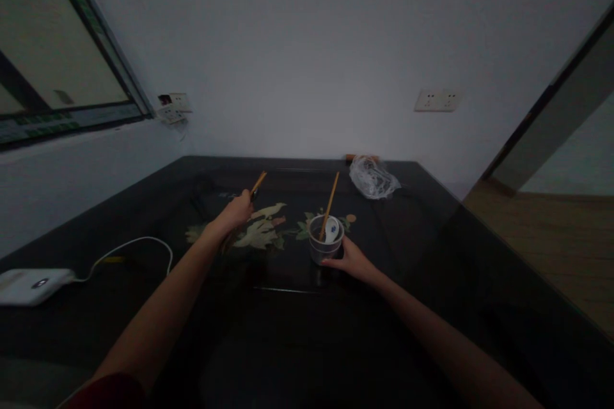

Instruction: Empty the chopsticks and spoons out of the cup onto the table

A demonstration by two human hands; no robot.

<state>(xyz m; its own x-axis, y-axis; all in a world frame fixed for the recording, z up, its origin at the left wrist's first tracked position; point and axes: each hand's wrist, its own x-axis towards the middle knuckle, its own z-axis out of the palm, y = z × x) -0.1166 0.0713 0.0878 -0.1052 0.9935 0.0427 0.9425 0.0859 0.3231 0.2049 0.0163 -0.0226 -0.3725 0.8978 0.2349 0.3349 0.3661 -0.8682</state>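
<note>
My left hand is closed around a small bundle of chopsticks, whose tips stick out past the fingers; something dark shows beside them at the fingers. My right hand grips the side of a metal cup, thumb toward its front. Inside the cup lean a wooden chopstick, pointing up and slightly right, and a white spoon with a blue mark. The cup stands upright on the dark table. What lies at its bottom is too dim to make out.
The dark glossy table has a bird-and-flower picture. A crumpled clear plastic bag lies at the back right, near the wall. At the left, a white power bank has a white cable attached. Wall sockets sit behind.
</note>
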